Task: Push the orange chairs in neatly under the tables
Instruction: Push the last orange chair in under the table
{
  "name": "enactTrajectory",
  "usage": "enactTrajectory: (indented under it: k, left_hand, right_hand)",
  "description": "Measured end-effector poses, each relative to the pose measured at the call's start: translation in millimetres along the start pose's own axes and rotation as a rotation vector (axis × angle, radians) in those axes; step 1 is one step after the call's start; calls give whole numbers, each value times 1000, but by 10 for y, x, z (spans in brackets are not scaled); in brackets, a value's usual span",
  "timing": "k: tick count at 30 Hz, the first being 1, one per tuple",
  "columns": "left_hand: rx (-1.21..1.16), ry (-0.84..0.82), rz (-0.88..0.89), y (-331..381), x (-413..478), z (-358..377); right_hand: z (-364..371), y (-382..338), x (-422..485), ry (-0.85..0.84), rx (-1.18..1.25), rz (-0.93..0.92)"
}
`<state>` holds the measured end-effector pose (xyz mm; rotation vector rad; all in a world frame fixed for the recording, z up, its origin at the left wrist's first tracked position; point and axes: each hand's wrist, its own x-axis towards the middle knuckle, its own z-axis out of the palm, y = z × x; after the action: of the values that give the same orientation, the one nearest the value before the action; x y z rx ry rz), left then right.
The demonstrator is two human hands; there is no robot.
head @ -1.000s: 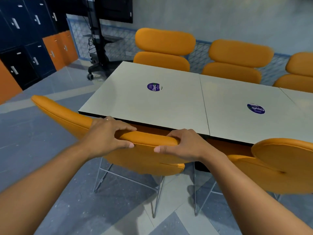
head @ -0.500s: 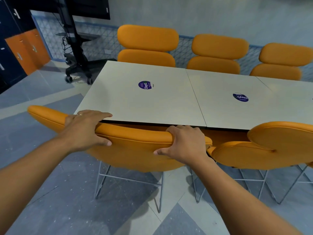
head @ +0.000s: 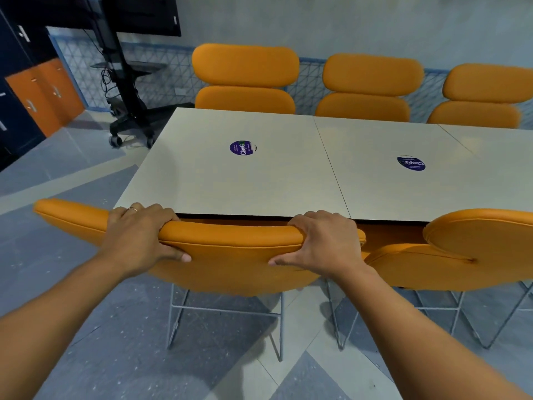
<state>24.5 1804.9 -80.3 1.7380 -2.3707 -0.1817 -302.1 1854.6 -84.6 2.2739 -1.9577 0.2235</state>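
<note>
An orange chair (head: 230,255) stands right in front of me, its backrest top against the near edge of the white table (head: 230,186). My left hand (head: 138,235) grips the backrest's top edge on the left, fingers curled over it, thumb on the back. My right hand (head: 320,243) grips the same edge further right in the same way. The chair's seat is hidden under the table. A second orange chair (head: 461,255) sits close beside it on the right, also at the table edge.
Three orange chairs (head: 245,79) (head: 369,88) (head: 487,93) stand along the table's far side. A second table (head: 403,192) adjoins on the right. A black wheeled screen stand (head: 129,111) is at the back left, lockers (head: 43,93) beyond it. Grey floor lies to my left.
The chair has moved forward until its backrest top meets the table edge, and it stands straighter to the table. Both hands have kept their grip and shifted slightly apart.
</note>
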Motion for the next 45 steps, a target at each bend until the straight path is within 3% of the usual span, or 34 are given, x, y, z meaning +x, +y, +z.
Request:
enactTrajectory:
  k: [15, 32, 45]
  left_hand:
    - [152, 56, -104, 846, 39, 262]
    - [112, 86, 0, 488, -90, 187]
    - [113, 137, -38, 723, -28, 281]
  right_hand:
    - [-75, 780, 140, -127, 4, 58]
    - [-56, 363, -188, -80, 25, 163]
    - [-124, 589, -75, -138, 14, 130]
